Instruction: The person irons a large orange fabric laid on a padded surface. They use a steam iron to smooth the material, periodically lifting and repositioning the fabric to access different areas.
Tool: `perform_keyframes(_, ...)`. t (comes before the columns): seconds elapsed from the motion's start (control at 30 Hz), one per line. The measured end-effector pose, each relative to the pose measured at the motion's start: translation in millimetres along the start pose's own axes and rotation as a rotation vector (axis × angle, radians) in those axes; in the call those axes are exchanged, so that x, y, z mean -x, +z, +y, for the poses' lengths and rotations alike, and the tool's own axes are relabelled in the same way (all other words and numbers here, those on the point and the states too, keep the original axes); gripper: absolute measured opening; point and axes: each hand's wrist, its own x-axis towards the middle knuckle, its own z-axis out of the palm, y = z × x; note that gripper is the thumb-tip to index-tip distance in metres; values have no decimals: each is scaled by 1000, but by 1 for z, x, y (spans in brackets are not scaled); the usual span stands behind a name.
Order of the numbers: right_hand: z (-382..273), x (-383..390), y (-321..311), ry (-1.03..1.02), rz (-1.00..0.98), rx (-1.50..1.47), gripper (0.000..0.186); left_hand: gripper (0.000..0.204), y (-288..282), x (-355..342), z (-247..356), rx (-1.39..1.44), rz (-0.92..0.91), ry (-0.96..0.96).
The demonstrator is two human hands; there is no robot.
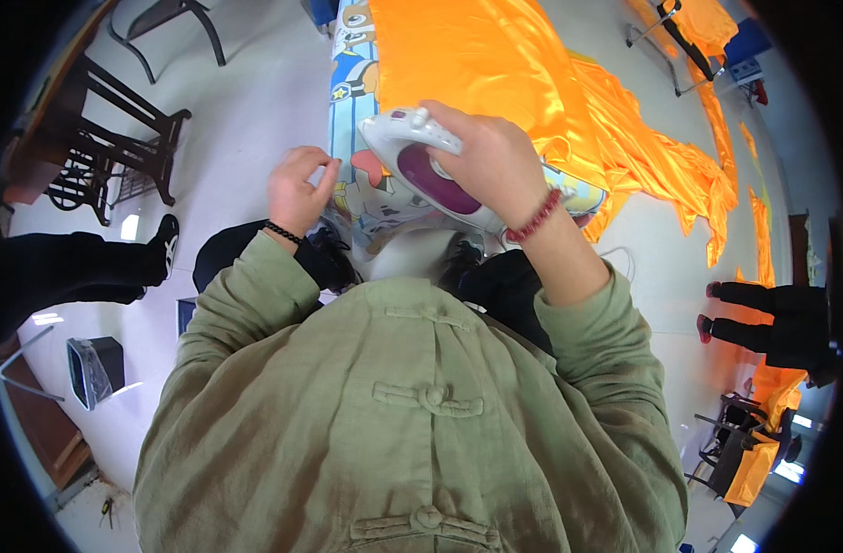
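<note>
My right hand [495, 157] is wrapped round the handle of a white and purple iron [423, 170]. The iron is over the near end of an ironing board [343, 129], whose light blue cover has cartoon prints. Shiny orange cloth [477, 69] lies across the board and hangs down its right side in folds. Just left of the board's edge is my left hand [299, 189], its fingers curled in. Whatever it may hold is hidden.
A person's dark-trousered legs [81, 267] come in at the left, beside a black metal stand [131, 152] and a bin [96, 370]. Another person [772, 313] stands at the right. More orange cloth [712, 28] hangs over a chair at the upper right.
</note>
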Motion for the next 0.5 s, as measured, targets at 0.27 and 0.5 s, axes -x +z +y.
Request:
perform_keyframes(0.27, -8, -8, 14, -4, -143, -88, 40, 23, -17, -41, 19, 151, -5, 11)
perform_keyframes(0.5, -16, 17, 18, -10, -150, -101, 41, 17, -16, -65, 17, 172, -10, 94)
